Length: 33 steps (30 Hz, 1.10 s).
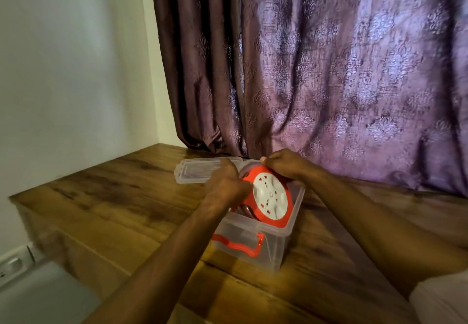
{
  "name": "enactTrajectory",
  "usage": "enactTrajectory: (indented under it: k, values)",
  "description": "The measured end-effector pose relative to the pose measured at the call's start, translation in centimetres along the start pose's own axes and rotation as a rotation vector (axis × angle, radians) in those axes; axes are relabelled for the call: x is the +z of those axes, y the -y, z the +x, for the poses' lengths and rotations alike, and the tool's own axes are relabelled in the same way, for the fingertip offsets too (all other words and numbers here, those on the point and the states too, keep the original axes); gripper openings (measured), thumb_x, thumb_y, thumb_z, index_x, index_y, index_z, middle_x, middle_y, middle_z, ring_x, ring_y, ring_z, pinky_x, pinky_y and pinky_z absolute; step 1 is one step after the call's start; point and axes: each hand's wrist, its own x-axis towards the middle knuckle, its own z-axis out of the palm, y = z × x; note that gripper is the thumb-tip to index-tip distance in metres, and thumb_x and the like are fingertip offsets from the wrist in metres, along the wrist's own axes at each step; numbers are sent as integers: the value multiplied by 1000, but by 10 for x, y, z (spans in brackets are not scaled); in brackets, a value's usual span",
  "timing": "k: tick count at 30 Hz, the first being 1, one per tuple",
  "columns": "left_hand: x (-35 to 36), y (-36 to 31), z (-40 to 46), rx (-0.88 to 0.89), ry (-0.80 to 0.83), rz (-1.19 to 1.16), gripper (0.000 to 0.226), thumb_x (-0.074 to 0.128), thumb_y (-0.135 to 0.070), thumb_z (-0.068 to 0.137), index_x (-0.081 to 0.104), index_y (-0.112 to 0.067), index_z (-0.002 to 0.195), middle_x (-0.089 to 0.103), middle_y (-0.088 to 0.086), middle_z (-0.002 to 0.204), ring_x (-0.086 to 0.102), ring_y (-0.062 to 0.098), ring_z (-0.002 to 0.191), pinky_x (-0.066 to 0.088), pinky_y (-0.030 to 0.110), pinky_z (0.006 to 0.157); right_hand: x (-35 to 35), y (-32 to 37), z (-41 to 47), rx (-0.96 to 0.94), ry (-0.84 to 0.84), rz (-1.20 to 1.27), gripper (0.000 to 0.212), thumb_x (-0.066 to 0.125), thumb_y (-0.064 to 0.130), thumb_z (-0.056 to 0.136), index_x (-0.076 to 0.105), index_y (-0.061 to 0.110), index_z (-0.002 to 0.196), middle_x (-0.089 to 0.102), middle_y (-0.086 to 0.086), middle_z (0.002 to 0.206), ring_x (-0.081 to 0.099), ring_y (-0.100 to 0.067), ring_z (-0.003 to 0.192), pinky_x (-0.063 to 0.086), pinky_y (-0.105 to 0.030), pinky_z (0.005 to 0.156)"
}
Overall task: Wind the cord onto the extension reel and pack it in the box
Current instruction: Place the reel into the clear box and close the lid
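On a wooden counter (106, 197) before a patterned purple curtain (329, 70), a person lowers an orange extension reel (268, 199) into a clear plastic box (276, 245). Seen from the head camera, the reel sits tilted, its white socket face turned up and to the right, its lower edge already inside the box and its upper part above the rim. The left hand (228, 184) has its grip curled round the reel's left edge; the right hand (283, 166) has its grip closed over the top edge. Dark wound cord (247, 211) shows between the reel's flanges. The box carries an orange handle (240, 246) on its near wall. Its clear lid (200, 171) lies on the counter just behind the box, partly hidden by the left hand. A white wall (71, 70) stands to the left.
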Motion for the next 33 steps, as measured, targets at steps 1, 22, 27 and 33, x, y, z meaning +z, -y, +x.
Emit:
enactTrajectory:
  k: [1, 22, 27, 33]
  values:
    - [2, 0, 0, 1, 1, 37, 63, 72, -25, 90, 39, -8, 141, 62, 22, 131, 63, 42, 118, 56, 51, 99, 2, -1, 0, -9, -3, -73, 36, 53, 49, 92, 71, 18, 87, 71, -10, 101, 65, -28, 93, 52, -35, 85]
    - [-48, 44, 61, 283, -215, 416, 22, 63, -32, 99, 77, -16, 100, 77, 14, 103, 69, 29, 90, 45, 30, 72, 18, 4, -12, -213, -258, -277, 16, 63, 19, 86, 76, 25, 93, 75, 1, 99, 67, -19, 91, 53, -32, 84]
    - [-31, 98, 112, 175, -10, 584, 42, 61, -38, 100, 61, -20, 137, 66, 6, 139, 64, 23, 121, 53, 33, 95, 17, 1, -3, -270, -306, -219, 16, 63, 14, 86, 76, 23, 90, 76, 1, 92, 68, -18, 85, 55, -35, 83]
    - [-3, 117, 141, 152, -30, 796, 43, 48, -51, 101, 58, -26, 135, 59, 4, 140, 54, 24, 131, 40, 46, 112, 20, -4, 7, -302, -322, -156, 13, 66, 17, 85, 76, 23, 89, 76, 4, 88, 68, -14, 80, 56, -35, 81]
